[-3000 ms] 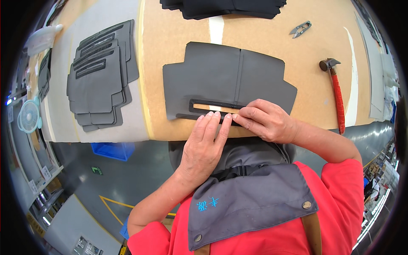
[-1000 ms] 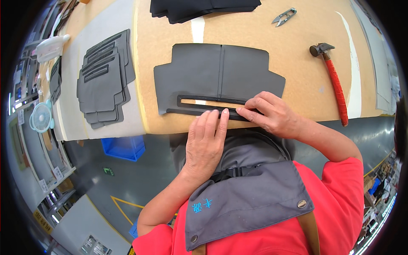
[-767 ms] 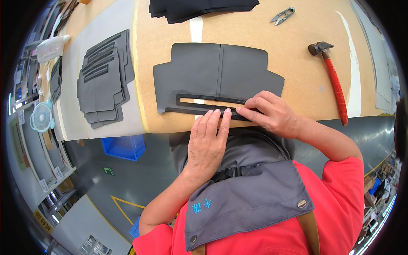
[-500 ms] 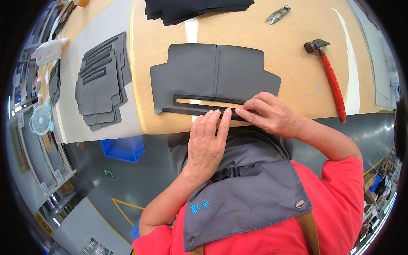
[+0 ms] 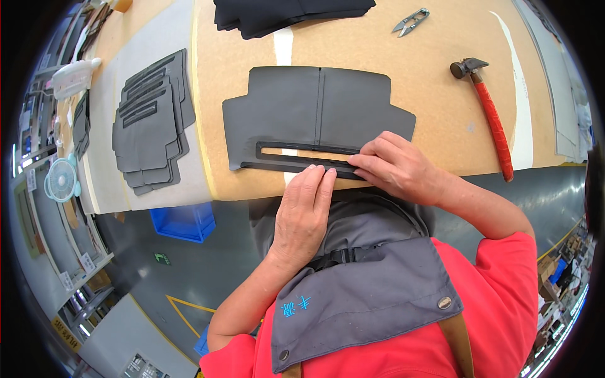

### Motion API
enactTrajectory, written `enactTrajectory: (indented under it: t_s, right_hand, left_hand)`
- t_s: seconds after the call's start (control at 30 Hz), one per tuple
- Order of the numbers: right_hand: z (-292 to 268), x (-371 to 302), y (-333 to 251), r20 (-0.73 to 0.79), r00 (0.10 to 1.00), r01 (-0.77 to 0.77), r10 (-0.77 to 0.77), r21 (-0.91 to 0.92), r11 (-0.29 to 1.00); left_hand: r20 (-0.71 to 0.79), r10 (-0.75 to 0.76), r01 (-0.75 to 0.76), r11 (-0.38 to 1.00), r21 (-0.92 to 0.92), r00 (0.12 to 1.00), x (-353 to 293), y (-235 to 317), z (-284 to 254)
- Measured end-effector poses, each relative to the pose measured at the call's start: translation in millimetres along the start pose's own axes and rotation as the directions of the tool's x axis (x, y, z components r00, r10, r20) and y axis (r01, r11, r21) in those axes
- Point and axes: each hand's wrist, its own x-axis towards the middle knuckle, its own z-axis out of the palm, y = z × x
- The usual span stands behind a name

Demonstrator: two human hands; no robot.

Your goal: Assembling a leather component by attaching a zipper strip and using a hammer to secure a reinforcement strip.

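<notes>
A dark grey leather-like panel [image 5: 283,104] with stepped corners and a central seam lies flat at the table's near edge. Along its near side runs a long narrow slot [image 5: 283,152] bordered by a black strip, with the tabletop showing through. My left hand [image 5: 301,220] rests its stretched fingertips on the panel's near border, below the slot. To its right, my right hand [image 5: 403,169] has thumb and fingers pinched at the slot's right end, gripping the panel's edge there. Those fingers hide that end of the slot.
Similar slotted panels [image 5: 148,129] are stacked at left. Black pieces [image 5: 290,14] lie at the far side. Thread snips [image 5: 411,22] and a red-handled hammer [image 5: 488,110] lie at right. A blue bin [image 5: 183,222] stands below the table edge; a small fan [image 5: 61,179] is far left.
My left hand has drawn slightly toward me and to the left, with its fingers closer together. The right fingertips have shifted a little along the slot's border. The panel has hardly moved.
</notes>
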Motion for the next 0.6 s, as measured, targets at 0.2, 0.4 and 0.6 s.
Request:
enactTrajectory:
  t_s: [0.2,0.4,0.6]
  right_hand:
    - [21,24,-5,-0.097,0.995,-0.029,0.027,-0.023,0.999]
    - [21,29,-5,-0.004,1.000,0.009,-0.009,-0.125,0.992]
    - [18,34,-10,0.052,0.997,0.064,-0.053,-0.239,0.969]
  left_hand:
    - [-0.018,-0.003,0.004,1.000,0.018,1.000,1,3,-3]
    - [-0.071,-0.020,0.019,1.000,-0.020,0.997,-2,-10,1]
    - [-0.076,0.010,-0.013,0.999,-0.036,0.997,-2,-16,1]
